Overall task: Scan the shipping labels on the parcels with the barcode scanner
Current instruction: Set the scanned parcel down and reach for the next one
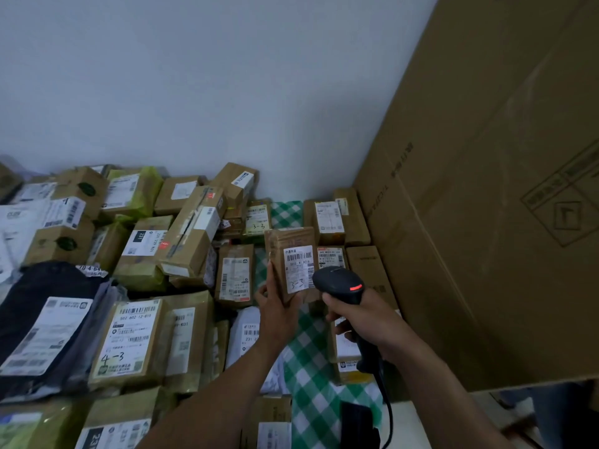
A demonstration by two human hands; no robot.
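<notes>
A person's left hand [278, 311] holds a small brown parcel [285, 251] upright above a green checked cloth [311, 367]. The thumb lies along the parcel's left edge and the fingers are hidden behind it. The right hand [366, 317] grips a black barcode scanner [338, 280], its handle largely buried in the fist and its head just beside the parcel's white shipping label [298, 268]. The label's print is blurred apart from a handwritten "3-3". More taped parcels [181, 241] crowd the left, contents unseen. A tall cardboard carton [486, 205] runs off the frame at right.
</notes>
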